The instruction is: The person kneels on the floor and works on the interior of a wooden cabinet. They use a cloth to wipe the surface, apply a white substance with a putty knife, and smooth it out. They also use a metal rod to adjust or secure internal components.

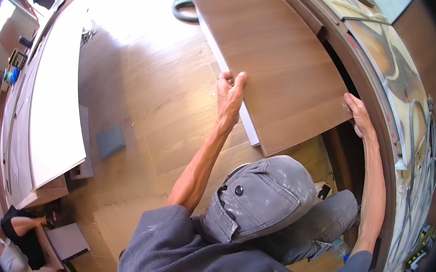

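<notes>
Left hand [231,96] has its fingers curled over the left long edge of the panel [279,60], thumb on the pale edge strip, so it's gripping there. Right hand [360,117] is at the panel's near right corner, fingers pressed flat along that edge where it meets the cabinet frame [369,83]. It looks like a hold, but the fisheye bend makes that hard to call. The panel runs long-ways away from the person, between both hands, above the wood floor [154,89]. Knees in grey trousers [266,194] sit right below.
</notes>
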`<state>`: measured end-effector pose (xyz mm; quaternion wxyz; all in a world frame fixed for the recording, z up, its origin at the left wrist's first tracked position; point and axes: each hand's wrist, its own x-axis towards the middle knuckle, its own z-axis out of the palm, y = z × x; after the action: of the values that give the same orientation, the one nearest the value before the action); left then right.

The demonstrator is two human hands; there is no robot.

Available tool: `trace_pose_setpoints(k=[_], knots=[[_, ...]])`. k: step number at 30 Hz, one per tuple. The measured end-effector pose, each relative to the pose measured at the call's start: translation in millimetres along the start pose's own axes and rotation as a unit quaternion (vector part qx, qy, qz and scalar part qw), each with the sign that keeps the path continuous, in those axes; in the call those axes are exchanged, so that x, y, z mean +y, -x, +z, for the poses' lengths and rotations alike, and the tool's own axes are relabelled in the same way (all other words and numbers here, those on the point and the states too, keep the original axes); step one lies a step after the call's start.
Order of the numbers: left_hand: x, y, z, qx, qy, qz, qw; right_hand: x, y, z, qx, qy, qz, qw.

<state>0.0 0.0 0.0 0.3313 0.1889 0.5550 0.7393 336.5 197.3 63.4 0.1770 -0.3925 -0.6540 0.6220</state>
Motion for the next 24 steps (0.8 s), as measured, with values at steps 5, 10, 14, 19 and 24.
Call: trace_pose_setpoints(k=[5,10,14,19,24], knots=[[12,-16,-25,-0.026,0.008,-0.015,1.000,-2,8,32,-0.014,-0.027,0.016,0.999],[34,-21,-52,-0.028,-0.029,-0.001,0.999,-23,22,64,-0.037,-0.019,0.027,0.999],[45,-36,-90,0.004,-0.069,0.008,0.998,-18,21,92,-0.077,-0.018,0.049,0.996],[56,-76,-173,0.061,-0.197,0.009,0.978,-9,32,156,-0.063,0.004,0.051,0.997],[88,-95,-215,-0.010,-0.091,-0.085,0.992,-15,31,210,-0.140,-0.026,0.036,0.989]])
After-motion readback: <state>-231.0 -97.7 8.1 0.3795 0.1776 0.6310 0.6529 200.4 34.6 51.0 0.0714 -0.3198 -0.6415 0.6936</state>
